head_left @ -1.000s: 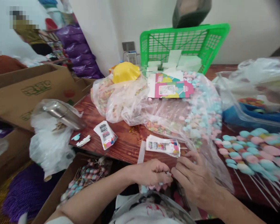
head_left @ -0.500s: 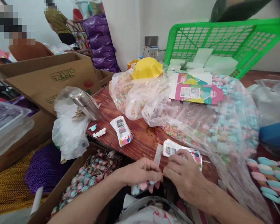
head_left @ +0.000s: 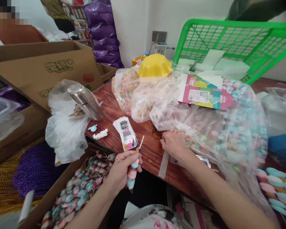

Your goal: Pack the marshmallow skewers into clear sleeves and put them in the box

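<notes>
Head view, read from left to right: a cardboard box (head_left: 69,194) full of finished pastel candy skewers sits low at the left, just beside and below the left hand (head_left: 120,170). That hand is clenched around a candy skewer (head_left: 132,168) in a clear sleeve, its long axis close to upright and leaning slightly right, so that the thin stick tip (head_left: 141,141) points up toward the table edge while the pink and blue pieces hang down past the fingers. The skewer is held off the wooden table (head_left: 147,149), in front of its near edge, with a small printed label pack (head_left: 125,133) lying on the table just above the stick tip. Further right, well apart from the skewer, the right hand (head_left: 174,144) rests knuckles up on the table, touching the edge of a big clear plastic bag (head_left: 216,127) of loose pastel candy; whether its fingers pinch anything I cannot tell. The left hand is plainly the nearer one to the box of skewers, the right hand to the bag.
</notes>
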Demonstrator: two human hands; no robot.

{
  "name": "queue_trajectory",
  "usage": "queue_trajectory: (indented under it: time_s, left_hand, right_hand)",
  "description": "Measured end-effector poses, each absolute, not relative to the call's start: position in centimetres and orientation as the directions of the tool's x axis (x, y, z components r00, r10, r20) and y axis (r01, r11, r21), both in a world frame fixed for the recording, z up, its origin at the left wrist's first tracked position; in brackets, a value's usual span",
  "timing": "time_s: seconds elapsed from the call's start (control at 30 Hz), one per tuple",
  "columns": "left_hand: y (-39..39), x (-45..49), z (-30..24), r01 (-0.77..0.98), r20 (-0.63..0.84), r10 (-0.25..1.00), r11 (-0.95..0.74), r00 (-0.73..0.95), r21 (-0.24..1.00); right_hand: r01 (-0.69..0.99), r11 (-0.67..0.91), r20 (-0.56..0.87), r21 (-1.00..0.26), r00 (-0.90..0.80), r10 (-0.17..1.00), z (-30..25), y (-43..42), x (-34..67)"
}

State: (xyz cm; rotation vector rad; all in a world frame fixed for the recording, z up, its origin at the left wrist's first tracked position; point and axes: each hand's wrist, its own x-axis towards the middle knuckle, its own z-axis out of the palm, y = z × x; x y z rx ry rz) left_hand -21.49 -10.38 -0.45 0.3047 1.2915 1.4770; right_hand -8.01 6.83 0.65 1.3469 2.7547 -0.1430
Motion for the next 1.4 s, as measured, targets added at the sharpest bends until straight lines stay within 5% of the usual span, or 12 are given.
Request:
queue_trajectory:
  time_s: [0.5, 0.67, 0.73, 0.83, 0.93, 1.17, 1.4]
  left_hand:
    - [-7.3, -19.3, 1.0, -0.745, -0.445, 0.887, 0.213, -0.124, 0.632]
    - [-5.1, -15.9, 1.7, -0.723, -0.387, 0.916, 0.338, 0.106, 0.602]
    - [-4.6, -14.5, 1.9, -0.705, -0.378, 0.914, 0.367, 0.151, 0.606]
    - [-4.2, -12.5, 2.1, -0.642, -0.414, 0.879, 0.46, 0.235, 0.613]
    - [-3.9, -10.8, 2.6, -0.539, -0.438, 0.834, 0.552, 0.336, 0.636]
    - [-3.5, -7.5, 3.8, -0.366, -0.428, 0.834, 0.541, 0.348, 0.758]
    - [-3.8, -6.4, 4.3, -0.146, -0.382, 0.842, 0.462, 0.381, 0.874]
  right_hand:
    - [0.63, 0.776, 0.074, 0.022, -0.776, 0.627, 0.8, 4.8, -4.1]
    - [0.336, 0.94, 0.378, -0.054, -0.865, 0.33, 1.5, 2.9, -0.6]
    - [0.313, 0.936, 0.467, -0.158, -0.812, 0.351, 1.9, 2.5, 1.2]
    - [0.358, 0.705, 0.344, -0.612, -0.682, 0.645, 2.9, 2.0, 4.1]
    - [0.249, 0.206, 0.005, -0.946, -0.627, 0.779, 3.8, 1.1, 6.7]
    - [-0.079, -0.287, -0.194, -0.955, -0.565, 0.802, 3.5, -1.1, 10.3]
    - [-0.232, -0.472, -0.318, -0.851, -0.487, 0.813, 2.1, -2.1, 10.9]
